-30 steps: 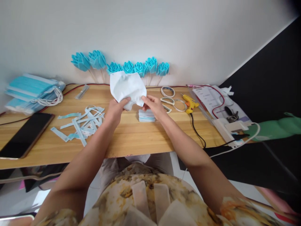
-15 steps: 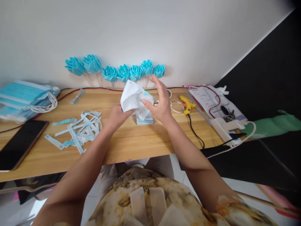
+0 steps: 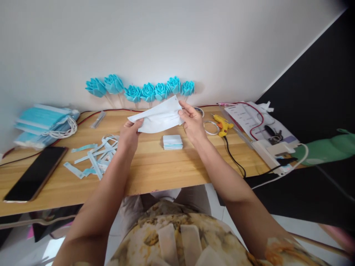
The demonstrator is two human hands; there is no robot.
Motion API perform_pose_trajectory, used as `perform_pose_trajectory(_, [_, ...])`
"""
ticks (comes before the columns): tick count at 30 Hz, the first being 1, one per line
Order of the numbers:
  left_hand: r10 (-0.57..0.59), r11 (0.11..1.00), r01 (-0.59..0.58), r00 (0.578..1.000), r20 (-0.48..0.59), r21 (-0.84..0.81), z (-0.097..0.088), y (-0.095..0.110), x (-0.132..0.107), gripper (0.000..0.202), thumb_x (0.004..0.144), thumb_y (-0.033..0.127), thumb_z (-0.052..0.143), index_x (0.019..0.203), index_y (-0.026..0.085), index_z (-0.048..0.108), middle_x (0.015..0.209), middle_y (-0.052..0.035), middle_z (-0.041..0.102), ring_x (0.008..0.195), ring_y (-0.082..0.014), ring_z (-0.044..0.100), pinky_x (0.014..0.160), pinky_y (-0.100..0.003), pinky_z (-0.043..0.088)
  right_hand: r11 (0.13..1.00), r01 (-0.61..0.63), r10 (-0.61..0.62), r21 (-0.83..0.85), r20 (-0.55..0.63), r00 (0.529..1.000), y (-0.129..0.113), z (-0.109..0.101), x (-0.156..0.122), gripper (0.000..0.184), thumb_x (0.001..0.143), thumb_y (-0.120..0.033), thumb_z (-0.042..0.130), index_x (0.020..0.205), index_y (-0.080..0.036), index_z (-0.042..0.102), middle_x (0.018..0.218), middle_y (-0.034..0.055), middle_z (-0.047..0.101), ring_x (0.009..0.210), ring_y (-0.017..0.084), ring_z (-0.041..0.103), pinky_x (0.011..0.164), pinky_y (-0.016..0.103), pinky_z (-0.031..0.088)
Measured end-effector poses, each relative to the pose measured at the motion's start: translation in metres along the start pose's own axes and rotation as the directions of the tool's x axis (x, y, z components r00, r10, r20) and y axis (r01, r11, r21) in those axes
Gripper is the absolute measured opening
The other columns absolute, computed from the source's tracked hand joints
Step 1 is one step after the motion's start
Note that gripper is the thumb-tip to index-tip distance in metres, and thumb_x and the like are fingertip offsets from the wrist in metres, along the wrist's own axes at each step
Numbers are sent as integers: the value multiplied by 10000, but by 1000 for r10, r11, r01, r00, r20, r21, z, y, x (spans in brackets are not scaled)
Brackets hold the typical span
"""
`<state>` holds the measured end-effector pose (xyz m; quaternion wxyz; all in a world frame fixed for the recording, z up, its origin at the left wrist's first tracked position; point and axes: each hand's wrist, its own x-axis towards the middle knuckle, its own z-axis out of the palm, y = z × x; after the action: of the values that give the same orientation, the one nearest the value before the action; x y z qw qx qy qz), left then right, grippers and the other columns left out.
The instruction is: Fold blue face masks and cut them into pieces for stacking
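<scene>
A white sheet of mask fabric (image 3: 161,117) is stretched out above the table between my two hands. My left hand (image 3: 131,133) pinches its left end, thumb on top. At the right end, my right hand (image 3: 192,120) grips the edge between thumb and fingers. Below the sheet, a small stack of cut white and blue squares (image 3: 172,142) lies on the wooden table (image 3: 155,166). Cut blue-and-white strips (image 3: 95,155) form a loose heap left of my left hand.
Blue fabric flowers on sticks (image 3: 147,91) stand along the wall. At left are packed face masks (image 3: 46,122) and a phone (image 3: 36,173). A yellow glue gun (image 3: 222,125), a wire coil (image 3: 211,128), a power strip (image 3: 270,157) and a green bottle (image 3: 327,147) are at right.
The crumpled white fabric has been opened out and drawn wide as my hands moved apart. My right hand has closed on its right end. The stack below is now uncovered.
</scene>
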<state>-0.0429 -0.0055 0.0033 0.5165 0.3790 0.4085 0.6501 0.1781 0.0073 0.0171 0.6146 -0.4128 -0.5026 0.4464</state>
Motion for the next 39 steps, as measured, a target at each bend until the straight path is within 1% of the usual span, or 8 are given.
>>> perform_pose_trajectory(3, [-18,988,25,999,42,-151,-1,1,2,456,609,465,921,926,193,739,929,-48,788,949,-217,729,815,-299,579,995,-34,26,96,82,996,3,3,0,599,672,-538,824,1189,-267,691,1075,38,756,1029,215,684,878,354,563])
perform_pose_trajectory(6, [17,984,-12,1000,24,-177,2,1,0,467,582,482,942,883,181,750,862,-54,790,986,-249,740,856,-316,588,992,-61,47,109,127,991,5,3,0,541,620,-570,860,1032,-255,703,964,14,742,952,201,667,845,321,544])
perform_pose_trajectory(11, [54,985,-40,996,76,-169,6,1,-5,431,592,467,948,852,180,756,786,-37,780,1007,-265,744,868,-334,593,958,128,-136,-258,-14,991,6,-5,2,587,791,-748,638,621,-220,447,582,-56,382,601,103,401,583,263,333])
perform_pose_trajectory(18, [-53,977,97,973,226,-188,5,-3,-2,370,692,456,887,844,159,728,909,-95,790,1038,-282,732,873,-353,582,727,339,-476,-597,-83,875,-1,-9,0,610,939,-757,374,634,-238,276,577,-57,271,592,110,296,597,296,252])
perform_pose_trajectory(24, [-72,991,80,995,75,-105,2,-8,0,305,749,435,830,813,169,694,718,-24,709,786,-193,689,732,-284,541,625,417,-570,-660,-20,822,-4,-4,-9,571,993,-685,354,647,-239,269,578,-52,283,581,113,289,610,309,259])
perform_pose_trajectory(30, [104,982,-92,993,-62,163,3,-9,-5,197,894,316,677,779,166,623,653,42,564,598,-93,463,611,-213,384,597,439,-595,-672,-3,804,-1,-2,-11,541,1011,-651,349,665,-239,292,587,-52,287,577,114,297,604,308,262])
perform_pose_trajectory(35, [352,887,-282,926,-140,366,2,-13,-6,241,976,292,572,762,191,522,682,43,478,650,-107,415,635,-234,336,581,470,-590,-664,55,806,2,3,-15,527,1021,-635,345,675,-238,316,587,-49,318,575,114,317,599,308,271])
perform_pose_trajectory(39, [394,877,-327,908,-140,352,3,-11,-6,246,971,356,601,792,197,544,723,32,511,686,-114,458,677,-242,370,597,433,-582,-675,6,813,3,3,-15,553,1007,-678,322,668,-244,278,580,-55,284,567,114,301,583,304,270])
